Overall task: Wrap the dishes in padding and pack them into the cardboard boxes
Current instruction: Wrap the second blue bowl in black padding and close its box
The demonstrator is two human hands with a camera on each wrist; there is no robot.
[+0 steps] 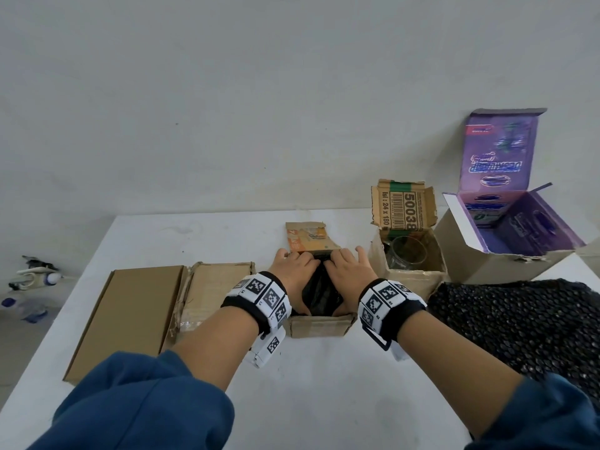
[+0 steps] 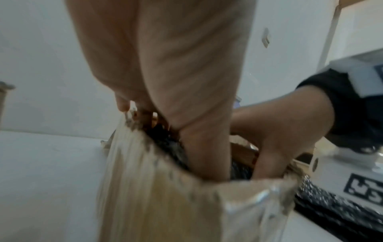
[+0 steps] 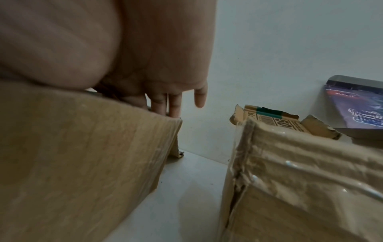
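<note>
A small open cardboard box (image 1: 319,325) stands at the table's middle with a dish bundle wrapped in black bubble padding (image 1: 319,292) inside it. My left hand (image 1: 293,267) and right hand (image 1: 349,267) lie side by side on top of the bundle. Their straight fingers reach to the far rim and both thumbs dip inside the near wall. The left wrist view shows the box wall (image 2: 155,188), the black padding (image 2: 167,144) and both thumbs going down into it. In the right wrist view my right hand's fingers (image 3: 163,104) stretch flat over the box (image 3: 72,147).
To the right, a second open box (image 1: 412,280) holds a bare glass jar (image 1: 407,254); behind it stands a purple-lined box (image 1: 506,245). A sheet of black bubble padding (image 1: 519,319) lies at right. A flat closed box (image 1: 130,319) and flattened cardboard (image 1: 214,287) lie at left.
</note>
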